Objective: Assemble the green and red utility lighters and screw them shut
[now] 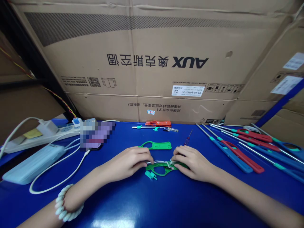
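Observation:
On the blue table lies a green lighter shell half (159,171) with a finger loop, white wires (163,162) running along it. My left hand (133,161) pinches a thin metal tube (148,163) at the shell's left end; most of the tube is hidden under the fingers. My right hand (190,161) closes over the shell's right end, fingertips at the wire ends; what lies beneath them is hidden. Small teal plastic pieces (151,175) lie just in front of the shell. Behind it rests a second green shell half (159,145).
Farther back are a red shell (161,123) and a metal rod (142,127) with teal parts. A screwdriver (187,139) lies beyond my right hand. Several red and blue lighters (237,155) are at right. A power bank (34,163), phone (102,134) and cables occupy the left; cardboard (147,76) stands behind.

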{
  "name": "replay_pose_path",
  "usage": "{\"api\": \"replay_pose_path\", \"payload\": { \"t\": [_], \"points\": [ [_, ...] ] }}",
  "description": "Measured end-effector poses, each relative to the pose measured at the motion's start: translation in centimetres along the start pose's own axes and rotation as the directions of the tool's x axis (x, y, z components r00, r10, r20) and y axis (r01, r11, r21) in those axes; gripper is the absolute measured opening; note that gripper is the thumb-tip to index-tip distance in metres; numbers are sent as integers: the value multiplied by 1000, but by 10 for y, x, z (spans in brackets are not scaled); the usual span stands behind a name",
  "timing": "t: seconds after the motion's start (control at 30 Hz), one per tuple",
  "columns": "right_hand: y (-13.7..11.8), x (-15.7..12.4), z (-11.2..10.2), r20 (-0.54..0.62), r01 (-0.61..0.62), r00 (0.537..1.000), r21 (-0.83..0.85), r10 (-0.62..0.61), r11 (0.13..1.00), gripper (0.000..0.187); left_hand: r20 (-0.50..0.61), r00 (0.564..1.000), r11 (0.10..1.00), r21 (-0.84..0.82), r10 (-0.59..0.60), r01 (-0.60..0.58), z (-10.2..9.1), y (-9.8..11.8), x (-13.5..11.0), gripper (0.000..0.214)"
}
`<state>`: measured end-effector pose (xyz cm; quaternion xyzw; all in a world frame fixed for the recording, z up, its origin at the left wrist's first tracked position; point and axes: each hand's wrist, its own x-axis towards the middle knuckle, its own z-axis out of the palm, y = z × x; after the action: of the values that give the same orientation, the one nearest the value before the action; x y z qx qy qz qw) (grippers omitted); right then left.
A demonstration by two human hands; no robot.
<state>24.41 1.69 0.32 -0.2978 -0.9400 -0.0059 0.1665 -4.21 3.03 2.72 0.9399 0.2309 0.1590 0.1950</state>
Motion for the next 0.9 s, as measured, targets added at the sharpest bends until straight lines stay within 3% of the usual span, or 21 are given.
{"api": "replay_pose_path", "payload": {
  "t": [0.23,0.9],
  "points": [
    [0,0,2,30,-2,1000,12,2,1000,23,50,999,1000,7,-16,16,3,-3,-1,14],
    [1,0,5,46,2,999,-2,-2,1000,24,60,998,995,90,-38,32,9,-3,0,15]
  ]
}}
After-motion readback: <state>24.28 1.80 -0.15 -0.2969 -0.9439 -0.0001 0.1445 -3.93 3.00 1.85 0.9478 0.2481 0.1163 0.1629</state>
